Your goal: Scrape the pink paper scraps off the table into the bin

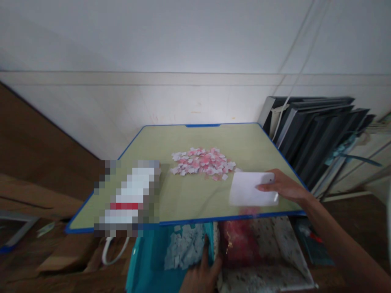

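At the left I had the teal tray [134, 260] of white scraps [186, 246] below the counter [189, 199], the left hand [201, 274] at its right side, its grip impossible to tell. Loose pink-and-white pieces [201, 162] lay mid-counter; rightward, the right hand [282, 185] pinched a flat white sheet [246, 189], whose brisk sweep, I judged, could have scattered them past the tray.

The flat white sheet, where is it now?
In the head view, the flat white sheet is in the right hand, over the board at its near right side, close to the pink and white pieces.
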{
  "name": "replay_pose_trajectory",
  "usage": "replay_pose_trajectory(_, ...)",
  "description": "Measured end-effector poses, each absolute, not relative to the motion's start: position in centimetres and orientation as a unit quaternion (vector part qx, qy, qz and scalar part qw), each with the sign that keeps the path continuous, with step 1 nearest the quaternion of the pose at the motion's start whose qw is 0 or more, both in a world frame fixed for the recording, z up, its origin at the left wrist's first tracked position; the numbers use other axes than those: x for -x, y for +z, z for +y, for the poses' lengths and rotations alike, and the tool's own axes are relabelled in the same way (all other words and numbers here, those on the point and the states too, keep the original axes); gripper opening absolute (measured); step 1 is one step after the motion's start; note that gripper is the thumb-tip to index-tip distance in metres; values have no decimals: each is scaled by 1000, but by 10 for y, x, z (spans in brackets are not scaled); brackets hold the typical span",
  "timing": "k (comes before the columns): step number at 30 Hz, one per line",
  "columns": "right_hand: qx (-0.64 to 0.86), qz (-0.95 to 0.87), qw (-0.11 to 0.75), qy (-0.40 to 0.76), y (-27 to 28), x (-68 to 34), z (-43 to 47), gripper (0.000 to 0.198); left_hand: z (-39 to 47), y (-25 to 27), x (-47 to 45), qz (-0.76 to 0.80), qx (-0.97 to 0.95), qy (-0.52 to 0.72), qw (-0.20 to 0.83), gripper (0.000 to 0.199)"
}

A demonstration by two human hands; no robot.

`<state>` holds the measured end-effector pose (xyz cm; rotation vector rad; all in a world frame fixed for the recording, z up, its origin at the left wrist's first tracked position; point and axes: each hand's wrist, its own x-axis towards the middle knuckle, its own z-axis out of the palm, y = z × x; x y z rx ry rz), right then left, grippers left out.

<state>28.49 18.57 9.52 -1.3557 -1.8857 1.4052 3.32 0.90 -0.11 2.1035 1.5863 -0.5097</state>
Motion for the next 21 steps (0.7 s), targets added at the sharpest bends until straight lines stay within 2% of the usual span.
replay_pose_trajectory(4, 495, -684, 198, 498, 95, -284, 172, 31, 8, -3, -33, 578, -763, -172, 232, 77)
replay_pose_trajectory(10, 519, -688, 208, 463, 102, -283, 152, 29, 6, -12, -29, 572, -771, -145, 239, 71)
replay_pose_trajectory(16, 501, -751, 221, 370, 105, -287, 121, 29, 6, -9, -31, 575, -771, -138, 238, 70)
replay_pose_trajectory(21, 474, -770, 215, 368, 110, -293, 109, 25, 5, -6, -32, 580, -764, -144, 243, 74)
